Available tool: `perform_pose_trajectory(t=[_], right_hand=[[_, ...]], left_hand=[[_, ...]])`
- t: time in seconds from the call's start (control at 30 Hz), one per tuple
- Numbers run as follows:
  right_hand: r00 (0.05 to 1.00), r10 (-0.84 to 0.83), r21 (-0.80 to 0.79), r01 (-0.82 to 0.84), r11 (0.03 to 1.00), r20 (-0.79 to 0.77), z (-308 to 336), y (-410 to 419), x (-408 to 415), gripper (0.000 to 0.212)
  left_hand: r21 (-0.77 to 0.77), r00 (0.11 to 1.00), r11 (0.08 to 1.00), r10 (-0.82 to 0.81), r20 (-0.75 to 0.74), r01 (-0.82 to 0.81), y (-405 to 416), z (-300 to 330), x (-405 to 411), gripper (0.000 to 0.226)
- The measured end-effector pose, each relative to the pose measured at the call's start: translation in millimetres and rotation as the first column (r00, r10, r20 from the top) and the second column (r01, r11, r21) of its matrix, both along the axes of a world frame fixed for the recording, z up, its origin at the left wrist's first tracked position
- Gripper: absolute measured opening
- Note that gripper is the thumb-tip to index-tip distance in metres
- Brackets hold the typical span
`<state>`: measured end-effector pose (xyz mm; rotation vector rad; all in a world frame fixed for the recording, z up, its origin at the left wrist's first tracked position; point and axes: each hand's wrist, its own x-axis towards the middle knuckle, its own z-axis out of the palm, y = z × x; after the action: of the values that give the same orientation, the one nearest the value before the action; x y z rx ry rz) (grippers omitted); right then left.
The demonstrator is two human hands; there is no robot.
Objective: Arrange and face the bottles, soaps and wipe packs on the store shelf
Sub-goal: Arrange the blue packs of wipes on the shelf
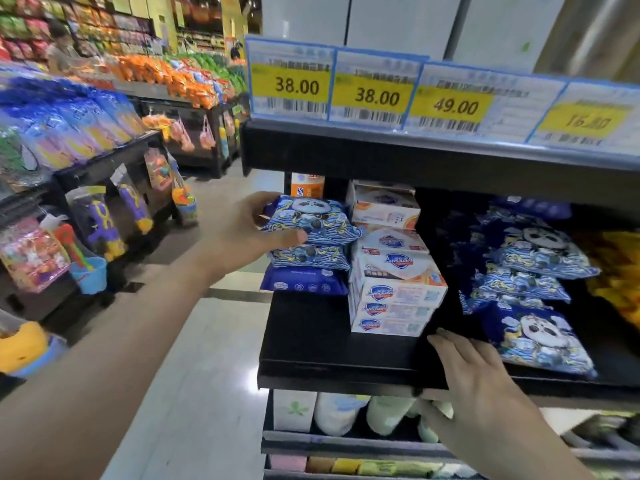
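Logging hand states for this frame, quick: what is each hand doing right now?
Left hand: grips the top panda wipe pack on the left stack.
Right hand: open, fingers resting on the shelf edge, holding nothing.

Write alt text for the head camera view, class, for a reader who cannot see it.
A person's left hand grips the top panda-print wipe pack on a stack at the left end of a black store shelf, beside stacked white soap boxes. The right hand rests open on the shelf's front edge, near more panda wipe packs; yellow price tags line the shelf above.
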<state>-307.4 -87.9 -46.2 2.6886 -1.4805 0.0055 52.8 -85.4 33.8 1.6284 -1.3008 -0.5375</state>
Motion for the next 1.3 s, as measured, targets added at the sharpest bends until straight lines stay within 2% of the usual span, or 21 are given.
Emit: perform_pose_trajectory(t=[0.23,0.33,0.43,0.57,0.83,0.9,0.97,1.1,1.2,1.3], right_hand=[[0.998,-0.067,-0.052,0.067,0.996,-0.008,-8,6,4,0.088],[0.998,-0.066,-0.079,0.065,0.995,-0.008,-12,5,4,0.09],[0.999,-0.049,-0.088,0.05,0.995,0.006,-15,4,2,0.089],[0.998,-0.023,-0.114,0.03,0.993,0.055,-18,3,-1,0.088],[0.988,0.012,-0.131,0.008,0.991,0.151,-18,1,-4,0.082],[0.98,0.025,-0.12,-0.001,0.993,0.199,-16,3,-6,0.079],[0.958,0.052,-0.115,-0.02,0.993,0.281,-15,4,-9,0.074],[0.842,0.157,-0.095,-0.126,0.987,0.517,-10,12,-21,0.056],[0.727,0.242,-0.197,-0.149,0.969,0.643,2,12,-45,0.037],[0.641,0.255,-0.27,-0.077,0.96,0.724,13,-4,-88,0.029]], left_hand=[[0.007,0.996,1.0,0.012,-0.084,-0.012,0,1,-8,0.081],[0.005,0.991,1.0,-0.019,-0.135,0.019,3,2,-11,0.092],[0.015,0.992,1.0,-0.017,-0.123,0.019,8,2,-13,0.105],[0.017,0.995,0.999,0.046,-0.086,-0.045,17,-2,-13,0.098],[-0.043,0.977,0.985,0.159,-0.143,-0.167,58,-21,-30,0.1],[-0.083,0.968,0.972,0.207,-0.139,-0.22,71,-27,-43,0.092],[-0.154,0.946,0.937,0.294,-0.137,-0.313,82,-34,-61,0.074],[-0.303,0.897,0.845,0.426,-0.117,-0.441,95,-46,-108,0.042],[-0.346,0.92,0.854,0.381,-0.09,-0.388,97,-48,-155,0.027],[-0.345,0.959,0.901,0.282,0.005,-0.263,92,-50,-207,0.023]])
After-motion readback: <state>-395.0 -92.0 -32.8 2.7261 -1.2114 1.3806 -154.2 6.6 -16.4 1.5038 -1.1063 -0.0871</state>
